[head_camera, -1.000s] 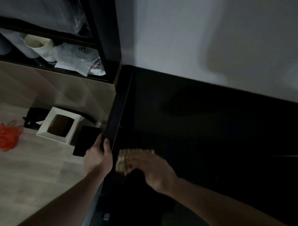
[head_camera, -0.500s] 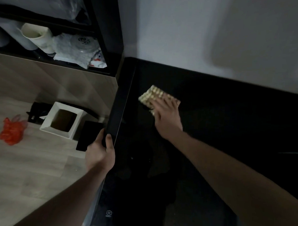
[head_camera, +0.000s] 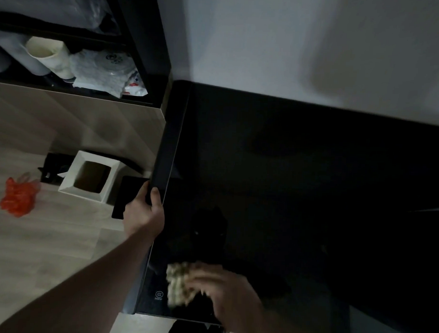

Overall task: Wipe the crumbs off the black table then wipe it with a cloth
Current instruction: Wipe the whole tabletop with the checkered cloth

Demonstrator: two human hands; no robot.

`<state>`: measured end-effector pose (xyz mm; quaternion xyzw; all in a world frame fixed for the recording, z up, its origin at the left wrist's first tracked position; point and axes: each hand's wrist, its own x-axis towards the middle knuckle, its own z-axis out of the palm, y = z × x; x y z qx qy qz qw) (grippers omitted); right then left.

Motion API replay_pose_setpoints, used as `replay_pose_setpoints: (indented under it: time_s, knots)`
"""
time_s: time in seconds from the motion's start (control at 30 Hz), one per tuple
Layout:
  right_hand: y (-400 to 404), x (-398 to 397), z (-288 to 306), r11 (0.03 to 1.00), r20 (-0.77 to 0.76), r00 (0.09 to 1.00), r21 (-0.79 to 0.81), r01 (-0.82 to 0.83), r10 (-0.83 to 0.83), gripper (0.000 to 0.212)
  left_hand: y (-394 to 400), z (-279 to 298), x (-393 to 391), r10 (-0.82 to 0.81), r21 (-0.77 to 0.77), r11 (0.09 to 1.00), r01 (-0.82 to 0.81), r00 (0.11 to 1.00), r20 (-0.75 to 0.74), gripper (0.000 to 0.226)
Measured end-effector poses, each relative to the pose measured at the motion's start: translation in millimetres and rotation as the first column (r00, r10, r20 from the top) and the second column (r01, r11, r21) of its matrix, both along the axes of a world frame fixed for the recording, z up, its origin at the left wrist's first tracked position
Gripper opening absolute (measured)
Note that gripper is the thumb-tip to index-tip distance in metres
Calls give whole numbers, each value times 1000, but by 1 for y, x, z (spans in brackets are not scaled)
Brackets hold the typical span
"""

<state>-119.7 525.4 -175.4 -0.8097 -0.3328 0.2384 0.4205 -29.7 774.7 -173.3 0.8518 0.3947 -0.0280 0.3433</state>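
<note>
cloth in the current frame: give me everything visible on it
The cloth is pale cream-yellow with a nubby, bumpy texture, like a woven or waffle rag. It is bunched rather than spread flat and motion-blurred, so its edges are soft. It lies on the glossy black table near the near-left corner, beside a small round printed mark. The right hand lies over its right part, fingers on top; the left part sticks out uncovered. Whether it is wet or dirty cannot be told.
</note>
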Motion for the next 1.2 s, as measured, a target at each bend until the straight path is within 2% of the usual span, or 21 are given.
replay_pose_setpoints:
  time_s: [0.07, 0.17, 0.27, 0.33, 0.4, 0.5, 0.63, 0.73, 0.83, 0.9, 0.97, 1.03, 1.1, 1.2]
  knots:
    - [15, 48, 16, 982, 30, 983, 63, 180, -183, 51, 0, -1, 0, -3, 8, 1000, 3, 1000, -6, 50]
    - [42, 142, 34, 945, 141, 935, 16, 327, -326, 52, 0, -2, 0, -15, 7, 1000, 15, 1000, 6, 46]
    - [70, 212, 31, 942, 220, 936, -134, 308, -275, 66, 1, -3, -1, -6, -2, 1000, 6, 1000, 21, 46]
    - [82, 237, 10, 927, 321, 934, -277, 252, -158, 62, 1, -3, 0, -1, -5, 1000, 1, 1000, 27, 45]
    - [86, 244, -10, 899, 404, 907, -345, 270, -118, 55, 0, -1, 1, -2, 0, 1000, 2, 1000, 29, 45]
    - [90, 227, -17, 895, 434, 888, -319, 311, -153, 52, 1, -1, 0, -7, 5, 1000, 7, 1000, 24, 46]
    - [75, 160, -10, 954, 402, 909, -214, 209, -109, 46, 0, 1, 0, 6, -8, 1000, -6, 1000, -8, 50]
    - [47, 88, -7, 970, 338, 936, -174, 169, -102, 55, -1, 6, 0, 4, -19, 1000, -4, 1000, -25, 50]
    - [12, 10, -9, 991, 282, 959, -134, 29, 10, 53, -1, 8, -1, -2, -25, 1000, 2, 1000, -10, 51]
    - [-12, -31, -12, 984, 279, 951, -154, -95, 135, 42, -3, 10, -1, -12, -30, 999, 12, 1000, 9, 48]
    - [-31, -51, -16, 979, 295, 939, -145, -140, 178, 32, -4, 12, -1, -19, -26, 999, 19, 1000, 13, 45]
    - [-38, -47, -9, 995, 279, 956, -51, -82, 93, 31, -4, 13, -1, -20, -27, 999, 21, 1000, 19, 44]
    - [-32, -21, 6, 993, 211, 973, 87, 76, -93, 41, -4, 11, -1, -18, -27, 999, 18, 1000, 14, 47]
    - [-14, 59, 29, 911, 177, 897, 160, 379, -404, 46, -5, 11, 1, -13, -14, 1000, 13, 1000, -3, 48]
